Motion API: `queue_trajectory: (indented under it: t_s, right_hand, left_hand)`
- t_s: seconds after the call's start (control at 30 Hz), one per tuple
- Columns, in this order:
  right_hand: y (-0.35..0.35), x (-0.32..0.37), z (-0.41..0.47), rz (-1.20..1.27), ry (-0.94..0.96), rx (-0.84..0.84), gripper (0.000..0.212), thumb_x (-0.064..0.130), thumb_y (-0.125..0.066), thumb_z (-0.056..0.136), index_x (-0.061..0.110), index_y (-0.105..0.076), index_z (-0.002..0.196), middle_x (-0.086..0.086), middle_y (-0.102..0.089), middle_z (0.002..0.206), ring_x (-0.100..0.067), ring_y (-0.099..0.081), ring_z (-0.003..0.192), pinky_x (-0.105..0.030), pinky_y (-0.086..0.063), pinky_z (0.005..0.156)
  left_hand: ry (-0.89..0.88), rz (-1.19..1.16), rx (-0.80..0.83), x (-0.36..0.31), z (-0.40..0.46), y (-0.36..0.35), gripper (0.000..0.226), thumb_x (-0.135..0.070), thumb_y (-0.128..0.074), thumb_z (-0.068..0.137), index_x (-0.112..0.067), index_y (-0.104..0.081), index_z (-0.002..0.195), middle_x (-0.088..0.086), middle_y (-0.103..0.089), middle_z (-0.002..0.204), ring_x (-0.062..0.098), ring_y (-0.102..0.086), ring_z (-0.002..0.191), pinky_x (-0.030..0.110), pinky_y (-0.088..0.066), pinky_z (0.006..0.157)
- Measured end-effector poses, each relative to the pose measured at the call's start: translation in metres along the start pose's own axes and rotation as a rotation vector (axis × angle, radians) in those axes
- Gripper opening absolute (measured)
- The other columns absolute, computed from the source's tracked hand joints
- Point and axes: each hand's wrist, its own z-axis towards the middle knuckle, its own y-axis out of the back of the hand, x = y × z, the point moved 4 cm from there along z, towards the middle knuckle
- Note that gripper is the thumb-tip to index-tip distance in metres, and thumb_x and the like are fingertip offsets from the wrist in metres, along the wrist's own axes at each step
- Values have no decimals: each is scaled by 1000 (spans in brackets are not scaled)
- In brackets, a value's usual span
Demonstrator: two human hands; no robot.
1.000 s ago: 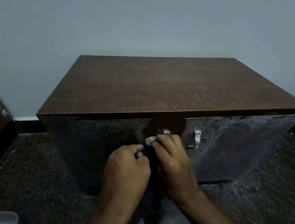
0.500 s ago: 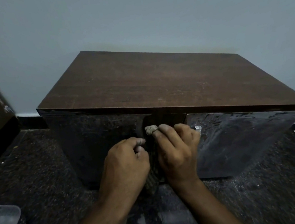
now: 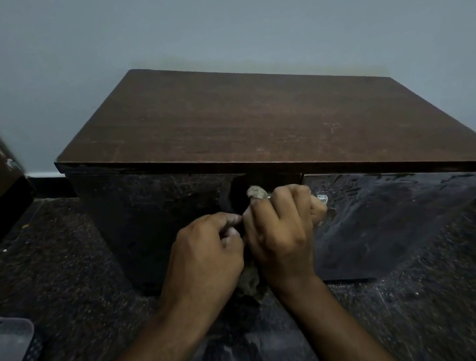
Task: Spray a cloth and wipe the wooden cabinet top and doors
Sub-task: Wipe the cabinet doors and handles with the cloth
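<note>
1. Landmark: wooden cabinet (image 3: 254, 124), low on the dark floor against the wall. Both hands sit at its front, just under the top's front lip, at the strip between the two doors.
2. Right hand (image 3: 282, 235): fingers curled, cloth (image 3: 257, 192) wrapped over a fingertip and pressed into the centre strip. More cloth hangs below, between the wrists.
3. Left hand (image 3: 206, 253): fingers curled, thumb and forefinger closed right beside the right hand. Looks like it's pinching cloth slack; contact is hidden, so can't tell for sure.
4. Step in hand, my read: detailing the gap between the left door (image 3: 157, 220) and right door (image 3: 391, 215).
5. Doing it well: keep the cloth taut over the fingertip, run straight down the strip, refold to a clean patch when it loads up.
6. The metal handle (image 3: 321, 198) sits at the right-hand knuckles; work around it, don't snag.
7. Door fronts show streaks and specks; they likely need broad flat passes afterwards.
</note>
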Motion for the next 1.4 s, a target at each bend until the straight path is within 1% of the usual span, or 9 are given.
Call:
queue_trajectory:
  t_s: [0.13, 0.33, 0.53, 0.67, 0.77, 0.93, 1.1, 1.27, 1.4]
  right_hand:
    - [-9, 1, -22, -80, 15, 79, 11, 9, -73, 85, 10, -67, 76, -6, -54, 73, -23, -48, 82, -43, -36, 73]
    - [2, -5, -53, 15, -103, 108, 3, 9, -75, 84, 8, -74, 86, -6, -63, 83, -23, -57, 90, -47, -40, 77]
    - [15, -9, -7, 182, -283, 2, 13, -1, -66, 95, -5, -72, 105, -17, -64, 101, -22, -65, 91, -26, -57, 80]
    - [17, -20, -10, 197, -294, 104, 18, -2, -58, 96, -4, -71, 109, -17, -65, 107, -28, -63, 99, -26, -51, 90]
    - [12, -14, 0, 215, -235, 199, 26, 5, -51, 96, -3, -71, 110, -16, -64, 111, -26, -58, 101, -17, -40, 92]
    - [14, -25, 1, 187, -249, 180, 16, -1, -60, 91, -3, -72, 102, -15, -64, 107, -26, -57, 97, -28, -47, 85]
    - [6, -7, -1, 230, -193, 225, 23, 3, -54, 94, -3, -71, 108, -15, -65, 113, -25, -57, 100, -32, -50, 85]
    - [13, -21, -15, 231, -331, 84, 16, -6, -65, 93, -5, -70, 107, -17, -63, 106, -23, -63, 97, -35, -56, 82]
    - [4, 1, -11, 261, -202, 111, 12, 0, -67, 93, -4, -72, 103, -17, -64, 101, -27, -64, 92, -39, -56, 74]
  left_hand:
    - [-4, 19, -39, 2, 0, 5, 26, -20, -60, 90, -32, -70, 111, -17, -68, 103, -8, -59, 78, -1, -38, 60]
    - [-66, -38, 48, -1, -2, 1, 39, -9, -58, 87, -30, -67, 119, -20, -60, 98, -7, -58, 86, 2, -42, 72]
    - [-111, -60, 62, -6, -1, -7, 48, -3, -60, 83, -27, -64, 124, -19, -60, 101, -5, -56, 89, 2, -41, 73]
    - [-120, -82, 73, -8, -1, -14, 47, -3, -60, 83, -25, -64, 124, -18, -60, 100, -3, -57, 85, 2, -41, 72]
    - [-130, -81, 60, -9, 1, -17, 48, -2, -61, 82, -23, -64, 125, -16, -60, 103, -2, -58, 84, 1, -40, 73]
    - [-136, -93, 61, -11, 0, -17, 49, -1, -60, 82, -22, -63, 126, -14, -60, 102, -1, -57, 85, 1, -40, 72]
    - [-108, -66, 39, -10, 0, -15, 48, -7, -60, 86, -26, -58, 130, -18, -57, 111, -6, -56, 94, 0, -41, 75]
    - [-108, -28, 15, -9, -2, -7, 47, -7, -59, 85, -26, -60, 129, -17, -56, 107, -3, -56, 88, 6, -44, 71]
    - [-87, -10, -74, -6, 0, -1, 43, -8, -57, 84, -26, -63, 122, -17, -56, 102, -3, -55, 90, 7, -41, 69]
